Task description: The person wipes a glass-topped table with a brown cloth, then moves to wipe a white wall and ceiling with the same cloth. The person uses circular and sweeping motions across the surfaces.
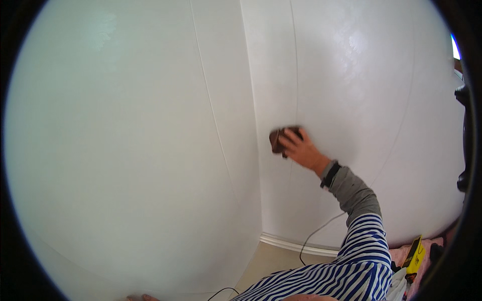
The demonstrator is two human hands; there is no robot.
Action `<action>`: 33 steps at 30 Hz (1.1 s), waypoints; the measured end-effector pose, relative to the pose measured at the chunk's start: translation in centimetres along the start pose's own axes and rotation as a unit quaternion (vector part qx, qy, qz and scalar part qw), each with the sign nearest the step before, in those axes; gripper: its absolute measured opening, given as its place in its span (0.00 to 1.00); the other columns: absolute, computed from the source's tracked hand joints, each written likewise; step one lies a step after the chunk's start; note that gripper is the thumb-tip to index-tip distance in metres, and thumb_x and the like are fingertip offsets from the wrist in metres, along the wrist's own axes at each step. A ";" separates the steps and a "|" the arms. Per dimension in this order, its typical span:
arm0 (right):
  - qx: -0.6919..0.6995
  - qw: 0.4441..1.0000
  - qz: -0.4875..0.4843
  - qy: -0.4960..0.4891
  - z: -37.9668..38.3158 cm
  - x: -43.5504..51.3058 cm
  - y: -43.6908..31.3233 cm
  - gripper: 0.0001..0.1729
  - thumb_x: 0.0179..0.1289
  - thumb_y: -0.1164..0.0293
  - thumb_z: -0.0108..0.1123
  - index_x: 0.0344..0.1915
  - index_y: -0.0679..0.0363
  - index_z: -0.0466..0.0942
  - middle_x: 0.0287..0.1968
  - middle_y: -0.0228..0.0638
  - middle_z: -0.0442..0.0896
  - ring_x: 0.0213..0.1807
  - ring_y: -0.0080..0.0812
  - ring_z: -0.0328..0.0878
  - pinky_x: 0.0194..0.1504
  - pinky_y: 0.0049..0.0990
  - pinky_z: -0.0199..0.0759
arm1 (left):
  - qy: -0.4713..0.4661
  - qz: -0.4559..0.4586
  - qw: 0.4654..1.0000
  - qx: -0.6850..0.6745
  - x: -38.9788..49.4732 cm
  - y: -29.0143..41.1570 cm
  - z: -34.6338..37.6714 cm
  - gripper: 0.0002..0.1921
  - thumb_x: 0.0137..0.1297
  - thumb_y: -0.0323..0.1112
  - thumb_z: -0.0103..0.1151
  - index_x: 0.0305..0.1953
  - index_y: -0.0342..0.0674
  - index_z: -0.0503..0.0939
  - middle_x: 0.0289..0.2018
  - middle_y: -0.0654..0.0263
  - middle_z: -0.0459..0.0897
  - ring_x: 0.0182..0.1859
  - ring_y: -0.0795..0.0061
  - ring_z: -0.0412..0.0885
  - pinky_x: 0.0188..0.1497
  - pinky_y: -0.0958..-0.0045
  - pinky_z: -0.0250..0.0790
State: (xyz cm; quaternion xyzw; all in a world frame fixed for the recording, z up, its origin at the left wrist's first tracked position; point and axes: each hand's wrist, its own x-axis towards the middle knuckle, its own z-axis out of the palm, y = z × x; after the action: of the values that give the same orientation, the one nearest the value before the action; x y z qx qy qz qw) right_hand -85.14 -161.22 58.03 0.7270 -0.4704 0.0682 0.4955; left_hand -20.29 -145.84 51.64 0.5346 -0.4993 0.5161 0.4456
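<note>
My right hand (301,148) presses a dark brown cloth or soft pad (276,140) against the white wall (331,94), just right of the inner corner. The fingers are spread over the pad, and both are slightly blurred. A thin vertical seam (296,82) in the wall runs down to the pad. Of my left hand (140,298), only fingertips show at the bottom edge, by the left wall panel (143,169); the rest is hidden.
A white skirting board (297,243) lines the foot of the right wall above a beige floor (260,263). A dark cable (314,231) hangs near my sleeve. At lower right, a yellow-and-black package (415,257) lies on pink fabric (399,254). Dark furniture (467,143) stands at the right rim.
</note>
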 end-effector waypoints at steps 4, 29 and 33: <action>-0.107 0.987 0.050 0.106 -3.9 7.6 10.0 0.04 0.58 0.68 0.67 0.34 0.53 0.82 0.70 0.37 0.74 0.77 0.48 0.62 0.70 0.60 0.59 | 0.016 -0.004 1.000 0.004 0.2 0.3 1.0 0.25 0.74 0.54 0.58 0.59 0.40 0.75 0.70 0.37 0.69 0.74 0.30 0.63 0.74 0.30 0.46; 0.019 1.000 -0.001 -0.010 -3.0 0.5 6.4 0.16 0.59 0.73 0.65 0.49 0.58 0.86 0.66 0.40 0.75 0.77 0.49 0.58 0.74 0.63 0.55 | 0.039 0.039 0.998 0.035 -1.7 0.4 2.8 0.26 0.77 0.44 0.52 0.65 0.31 0.69 0.71 0.41 0.64 0.73 0.31 0.62 0.71 0.26 0.51; 0.050 0.989 -0.096 -0.099 1.9 -6.5 -2.7 0.19 0.62 0.66 0.58 0.49 0.62 0.86 0.62 0.37 0.80 0.74 0.43 0.64 0.67 0.48 0.66 | 0.037 0.049 0.997 0.051 -2.1 -1.3 2.5 0.25 0.77 0.43 0.51 0.66 0.30 0.69 0.71 0.39 0.64 0.73 0.32 0.62 0.72 0.27 0.51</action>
State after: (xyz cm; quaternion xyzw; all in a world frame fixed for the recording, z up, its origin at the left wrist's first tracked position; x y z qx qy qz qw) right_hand -87.35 -158.54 51.57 0.7958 -0.4413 -0.0283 0.4137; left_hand -18.67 -148.07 49.45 0.5116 -0.4811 0.5818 0.4102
